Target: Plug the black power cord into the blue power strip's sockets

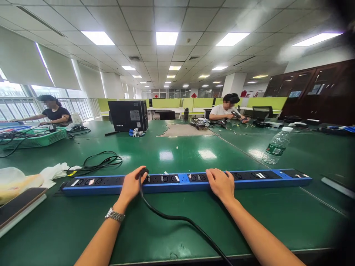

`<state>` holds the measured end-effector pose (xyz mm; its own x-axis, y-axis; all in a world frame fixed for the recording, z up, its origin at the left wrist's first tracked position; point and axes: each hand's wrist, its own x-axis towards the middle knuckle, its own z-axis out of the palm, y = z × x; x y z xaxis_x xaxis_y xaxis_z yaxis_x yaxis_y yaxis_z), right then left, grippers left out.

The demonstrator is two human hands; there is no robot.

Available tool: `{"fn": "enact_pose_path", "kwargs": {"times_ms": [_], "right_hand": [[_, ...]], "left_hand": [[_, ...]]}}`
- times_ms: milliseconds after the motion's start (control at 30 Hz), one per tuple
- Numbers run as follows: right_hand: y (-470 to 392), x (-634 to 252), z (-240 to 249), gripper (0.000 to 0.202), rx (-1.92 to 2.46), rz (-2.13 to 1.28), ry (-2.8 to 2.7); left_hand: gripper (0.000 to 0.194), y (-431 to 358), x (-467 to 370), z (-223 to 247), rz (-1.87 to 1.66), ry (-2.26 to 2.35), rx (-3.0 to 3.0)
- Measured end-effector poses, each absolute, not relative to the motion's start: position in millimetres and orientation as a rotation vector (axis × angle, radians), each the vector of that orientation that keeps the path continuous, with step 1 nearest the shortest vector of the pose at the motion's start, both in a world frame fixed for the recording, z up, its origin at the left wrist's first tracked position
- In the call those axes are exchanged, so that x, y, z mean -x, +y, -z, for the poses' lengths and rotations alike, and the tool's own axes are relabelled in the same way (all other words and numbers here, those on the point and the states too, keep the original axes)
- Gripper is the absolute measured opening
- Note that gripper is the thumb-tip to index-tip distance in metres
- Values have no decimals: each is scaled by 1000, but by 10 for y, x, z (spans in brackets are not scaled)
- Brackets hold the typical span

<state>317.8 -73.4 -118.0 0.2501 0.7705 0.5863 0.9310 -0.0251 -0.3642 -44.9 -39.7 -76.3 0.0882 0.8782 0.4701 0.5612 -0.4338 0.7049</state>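
Okay, my left grip (131,187) is pinched on the black plug (143,172), over the blue power strip (177,188) left of centre. Strip's long axis runs left-right across the bench (155,244); right grip (222,185) rests atop, right of centre, clamped or not can't tell.

Glossy tabletop (155,244), smooth-sided power strip (166,187), smooth plastic-looking cable (177,218), polished metal watchband (114,214)
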Motion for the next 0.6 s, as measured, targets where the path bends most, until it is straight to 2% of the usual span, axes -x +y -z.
{"fn": "enact_pose_path", "kwargs": {"times_ms": [100,267,600], "right_hand": [[-732,-3185,1179,43,1833,285,-1546],[-743,-3096,1153,38,1876,314,-1528],[-796,-2664,1083,38,1736,391,-1779]], "left_hand": [[41,-435,519,805,-1137,1424,-2162],[36,-448,315,794,-1151,1310,-2336],[30,-454,233,854,-1113,1375,-2459]]}}
